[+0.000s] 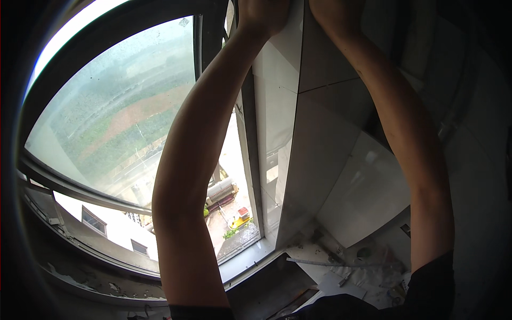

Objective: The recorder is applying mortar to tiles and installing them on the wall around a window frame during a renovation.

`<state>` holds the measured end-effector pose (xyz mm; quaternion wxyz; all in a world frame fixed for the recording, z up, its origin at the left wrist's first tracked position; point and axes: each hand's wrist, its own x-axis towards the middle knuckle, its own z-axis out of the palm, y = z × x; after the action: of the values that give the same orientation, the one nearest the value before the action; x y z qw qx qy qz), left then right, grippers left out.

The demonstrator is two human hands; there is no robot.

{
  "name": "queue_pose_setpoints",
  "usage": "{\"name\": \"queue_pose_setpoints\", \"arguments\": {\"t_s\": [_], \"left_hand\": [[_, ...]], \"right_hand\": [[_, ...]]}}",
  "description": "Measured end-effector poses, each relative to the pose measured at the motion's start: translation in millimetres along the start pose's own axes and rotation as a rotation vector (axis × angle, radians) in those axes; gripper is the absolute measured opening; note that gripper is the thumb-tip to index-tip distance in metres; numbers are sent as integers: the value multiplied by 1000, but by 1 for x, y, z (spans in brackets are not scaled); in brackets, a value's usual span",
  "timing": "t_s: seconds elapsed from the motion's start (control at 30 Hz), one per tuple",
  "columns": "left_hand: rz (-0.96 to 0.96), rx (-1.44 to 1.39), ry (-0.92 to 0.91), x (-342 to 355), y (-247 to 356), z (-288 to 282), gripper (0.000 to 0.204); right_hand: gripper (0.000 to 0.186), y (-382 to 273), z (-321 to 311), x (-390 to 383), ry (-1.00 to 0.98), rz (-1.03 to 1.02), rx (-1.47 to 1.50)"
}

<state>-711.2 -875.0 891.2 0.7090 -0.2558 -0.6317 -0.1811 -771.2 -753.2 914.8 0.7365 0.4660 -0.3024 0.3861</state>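
Both my arms reach up to the top edge of the view. My left hand [265, 15] is at the upper part of the pale tiled window reveal [278, 80], close to the corner edge. On the other side of that corner, my right hand [337, 15] is against or just in front of the grey wall tile [328, 64]; I cannot tell whether it touches. The fingers of both hands are cut off by the frame, so what they hold, if anything, is hidden. A thin joint line crosses the wall below my right hand.
An open window sash [117, 112] with a dark frame stands at the left, ground far below. Low down are a dark rectangular opening or panel [269, 288], a long ruler-like strip [320, 262] and clutter with crumpled plastic [368, 274]. A large pale tile [368, 186] shows at right.
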Motion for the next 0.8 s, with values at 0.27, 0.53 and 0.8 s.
{"name": "queue_pose_setpoints", "arguments": {"t_s": [0.27, 0.53, 0.8], "left_hand": [[115, 68, -2, -65, -11, -15, 60], [-94, 169, -153, -26, 19, -53, 57], [-88, 241, -179, 79, 11, -42, 63]], "right_hand": [[32, -9, -3, 7, 7, 33, -6], [38, 1, -2, 3, -11, 85, -53], [40, -5, -4, 7, 7, 177, -69]]}}
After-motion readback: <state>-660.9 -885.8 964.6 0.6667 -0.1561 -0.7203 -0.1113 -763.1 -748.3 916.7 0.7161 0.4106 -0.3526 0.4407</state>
